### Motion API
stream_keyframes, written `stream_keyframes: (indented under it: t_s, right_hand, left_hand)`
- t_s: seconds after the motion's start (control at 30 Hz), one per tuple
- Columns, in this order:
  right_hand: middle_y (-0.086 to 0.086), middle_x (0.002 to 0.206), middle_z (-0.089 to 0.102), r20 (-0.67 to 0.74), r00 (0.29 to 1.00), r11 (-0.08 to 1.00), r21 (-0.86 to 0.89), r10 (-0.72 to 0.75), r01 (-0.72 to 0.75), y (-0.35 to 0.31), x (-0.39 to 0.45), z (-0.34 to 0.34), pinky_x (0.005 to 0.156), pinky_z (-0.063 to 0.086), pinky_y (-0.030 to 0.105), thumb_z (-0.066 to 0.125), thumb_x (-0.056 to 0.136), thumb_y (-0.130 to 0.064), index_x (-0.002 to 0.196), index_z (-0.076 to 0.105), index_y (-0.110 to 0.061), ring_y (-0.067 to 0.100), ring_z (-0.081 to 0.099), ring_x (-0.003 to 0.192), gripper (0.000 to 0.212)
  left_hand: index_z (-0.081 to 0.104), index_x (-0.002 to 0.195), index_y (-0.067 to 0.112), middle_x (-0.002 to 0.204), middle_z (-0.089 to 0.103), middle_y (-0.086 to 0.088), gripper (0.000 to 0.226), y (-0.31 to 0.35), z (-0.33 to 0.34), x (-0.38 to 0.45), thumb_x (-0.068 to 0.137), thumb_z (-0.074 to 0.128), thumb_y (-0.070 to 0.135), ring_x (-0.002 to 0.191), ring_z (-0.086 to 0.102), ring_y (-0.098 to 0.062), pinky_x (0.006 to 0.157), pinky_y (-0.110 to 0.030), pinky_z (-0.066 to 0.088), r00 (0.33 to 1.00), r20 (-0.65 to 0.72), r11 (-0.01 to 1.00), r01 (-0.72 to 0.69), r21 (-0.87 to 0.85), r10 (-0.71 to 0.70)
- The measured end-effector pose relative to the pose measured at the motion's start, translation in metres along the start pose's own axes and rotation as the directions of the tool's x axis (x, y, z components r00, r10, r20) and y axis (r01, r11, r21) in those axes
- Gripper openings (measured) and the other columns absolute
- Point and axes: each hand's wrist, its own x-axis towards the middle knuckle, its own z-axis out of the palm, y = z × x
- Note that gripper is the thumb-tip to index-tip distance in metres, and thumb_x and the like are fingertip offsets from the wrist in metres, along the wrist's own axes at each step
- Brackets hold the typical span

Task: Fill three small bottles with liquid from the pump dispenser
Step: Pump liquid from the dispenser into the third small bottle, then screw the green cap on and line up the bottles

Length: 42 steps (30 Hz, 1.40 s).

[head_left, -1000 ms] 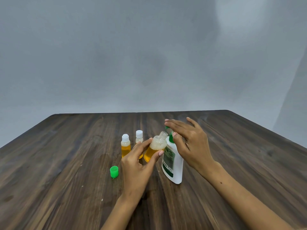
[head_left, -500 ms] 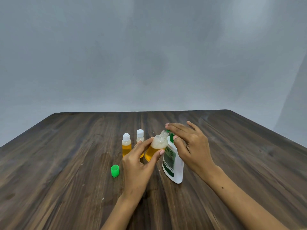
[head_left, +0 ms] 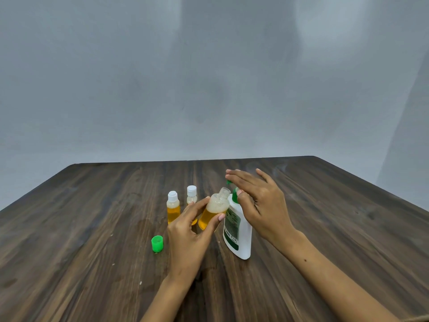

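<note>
Three small bottles (head_left: 173,206), one pump dispenser (head_left: 239,231), one green cap (head_left: 157,243)

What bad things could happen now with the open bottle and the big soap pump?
1. The open bottle is tilted in the left hand, with foam high near its neck; more pumping might make it overflow.
2. The right hand lies flat over the pump dispenser; if the spout misses the narrow mouth, liquid may land on the table.
3. The green cap lies loose and could be knocked away.

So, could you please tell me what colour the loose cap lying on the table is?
Bright green cap, clearest in the head view.
</note>
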Motion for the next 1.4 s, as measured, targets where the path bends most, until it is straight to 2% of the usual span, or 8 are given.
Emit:
stream_keyframes:
  t_s: [0.27,0.5,0.73,0.87,0.97,1.1,1.2,1.4]
  right_hand:
    - [-0.003,0.138,0.051,0.015,0.996,0.993,-0.069,-0.092,0.093,0.002,0.004,-0.014,0.111,0.028,0.040,0.039,0.091,-0.026,0.132,0.055,-0.013,0.008,0.041,0.131,0.046]
    - [0.001,0.132,0.057,-0.044,0.962,0.963,-0.051,-0.268,0.266,-0.036,-0.006,-0.009,0.106,0.035,0.032,0.046,0.090,-0.017,0.124,0.061,-0.008,0.012,0.050,0.124,0.038]
    - [0.001,0.119,0.066,0.185,0.933,0.951,0.090,-0.309,0.297,-0.056,-0.033,0.053,0.089,0.049,0.033,0.051,0.084,-0.018,0.112,0.070,-0.010,0.016,0.063,0.105,0.034]
    - [-0.001,0.118,0.066,0.397,0.878,0.963,0.071,-0.267,0.261,-0.060,-0.038,0.084,0.079,0.055,0.034,0.054,0.079,-0.015,0.112,0.069,-0.013,0.019,0.065,0.103,0.037]
    - [-0.001,0.136,0.054,0.486,0.846,0.974,0.052,-0.219,0.222,-0.063,-0.037,0.103,0.085,0.051,0.035,0.049,0.088,-0.017,0.128,0.059,-0.017,0.020,0.056,0.117,0.041]
    - [0.001,0.149,0.037,0.571,0.792,0.963,-0.009,-0.215,0.268,-0.069,-0.028,0.118,0.101,0.037,0.034,0.045,0.096,-0.016,0.143,0.040,-0.018,0.019,0.041,0.131,0.047]
    - [0.001,0.149,0.037,0.637,0.741,0.952,-0.033,-0.215,0.304,-0.070,-0.026,0.124,0.105,0.033,0.037,0.041,0.097,-0.015,0.142,0.040,-0.019,0.018,0.039,0.132,0.046]
    - [-0.001,0.125,0.059,0.603,0.760,0.961,0.043,-0.244,0.274,-0.058,-0.031,0.116,0.082,0.047,0.033,0.054,0.093,-0.018,0.127,0.058,-0.018,0.021,0.056,0.111,0.035]
  left_hand:
    - [0.066,0.118,0.022,0.101,0.072,0.018,0.049,0.005,-0.007,0.006,0.072,0.082,0.022,0.101,0.066,0.001,0.089,-0.019,0.052,0.982,-0.019,0.975,0.184,-0.122,-0.188]
    - [0.067,0.113,0.022,0.110,0.069,0.007,0.040,0.014,-0.060,0.001,0.076,0.082,0.024,0.102,0.065,-0.003,0.085,-0.015,0.050,0.992,-0.007,0.992,0.126,0.004,-0.126]
    - [0.067,0.112,0.018,0.111,0.071,0.006,0.038,0.007,-0.130,-0.039,0.077,0.081,0.022,0.106,0.066,-0.009,0.091,-0.031,0.053,0.965,-0.089,0.965,0.253,0.068,-0.247]
    - [0.065,0.112,0.017,0.111,0.070,0.009,0.038,0.008,-0.141,-0.054,0.078,0.080,0.018,0.104,0.065,-0.003,0.090,-0.023,0.053,0.948,-0.111,0.950,0.307,0.059,-0.300]
    - [0.065,0.113,0.013,0.111,0.070,0.007,0.039,0.006,-0.141,-0.060,0.077,0.078,0.011,0.103,0.065,-0.001,0.089,-0.017,0.051,0.940,-0.113,0.942,0.331,0.062,-0.323]
    - [0.066,0.113,0.011,0.110,0.071,0.005,0.040,0.004,-0.137,-0.064,0.075,0.080,0.012,0.103,0.067,-0.004,0.087,-0.016,0.051,0.933,-0.090,0.934,0.354,0.046,-0.349]
    - [0.066,0.111,0.012,0.109,0.071,0.006,0.040,0.005,-0.134,-0.065,0.074,0.081,0.011,0.102,0.067,-0.003,0.084,-0.014,0.051,0.928,-0.070,0.930,0.368,0.025,-0.365]
    - [0.065,0.108,0.013,0.108,0.072,0.006,0.040,0.005,-0.126,-0.064,0.073,0.083,0.009,0.101,0.068,-0.002,0.084,-0.015,0.052,0.924,-0.034,0.924,0.381,0.011,-0.381]
